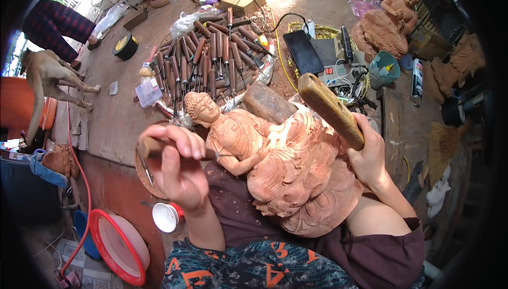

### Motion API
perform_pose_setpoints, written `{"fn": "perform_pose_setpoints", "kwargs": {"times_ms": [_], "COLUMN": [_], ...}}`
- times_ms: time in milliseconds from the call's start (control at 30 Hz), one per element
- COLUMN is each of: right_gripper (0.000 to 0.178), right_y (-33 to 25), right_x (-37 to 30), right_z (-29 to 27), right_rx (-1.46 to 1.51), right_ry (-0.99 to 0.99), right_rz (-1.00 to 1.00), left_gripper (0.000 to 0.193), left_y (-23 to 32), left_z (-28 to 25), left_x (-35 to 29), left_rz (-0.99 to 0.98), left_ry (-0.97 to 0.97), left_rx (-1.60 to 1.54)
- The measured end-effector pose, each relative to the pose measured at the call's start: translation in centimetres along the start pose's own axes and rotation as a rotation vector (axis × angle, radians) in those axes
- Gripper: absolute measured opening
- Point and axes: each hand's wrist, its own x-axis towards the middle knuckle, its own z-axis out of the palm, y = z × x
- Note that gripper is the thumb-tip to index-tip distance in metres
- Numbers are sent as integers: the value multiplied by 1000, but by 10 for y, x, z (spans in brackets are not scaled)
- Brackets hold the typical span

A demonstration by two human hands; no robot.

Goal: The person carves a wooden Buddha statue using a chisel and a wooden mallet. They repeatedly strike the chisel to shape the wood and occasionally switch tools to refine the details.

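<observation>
A reddish-brown wooden carving of a seated figure (288, 175) lies tilted across my lap, its curly-haired head toward the left. My left hand (182, 175) is closed round the wooden handle of a carving chisel (153, 148). Its thin blade points right, close to the figure's arm; whether it touches the wood I cannot tell. In my right hand (369, 154) is a worn wooden mallet (333, 110), raised over the right part of the carving. Behind the figure rests a brown wooden block (269, 102).
Many wooden-handled chisels (203, 59) are heaped beyond the carving. Right of them sit a phone (302, 52) and a control box (338, 61). Another carved figure (389, 21) stands far right. A red-rimmed basin (95, 236) is at lower left; a dog (55, 74) and a person's legs (55, 27) are beyond.
</observation>
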Motion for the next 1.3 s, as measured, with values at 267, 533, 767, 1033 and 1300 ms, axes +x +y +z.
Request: {"fn": "perform_pose_setpoints", "kwargs": {"times_ms": [267,533,767,1033,1300], "right_gripper": [39,40,39,37,40], "right_y": [3,-8,-1,3,3], "right_x": [0,-1,-3,-1,-3], "right_z": [-4,0,3,0,0], "right_rx": [21,12,8,-1,6], "right_ry": [-6,8,13,-8,-22], "right_rz": [10,-30,-32,-18,30], "left_gripper": [50,64,57,38,29], "left_y": [44,59,39,-35,-80], "left_z": [92,107,79,-3,-10], "left_x": [4,0,26,85,79], "left_rz": [-137,-215,-190,-190,-229], "left_ry": [-934,-987,-969,-191,-102], "left_rx": [-765,-1076,-667,-10,16]}}
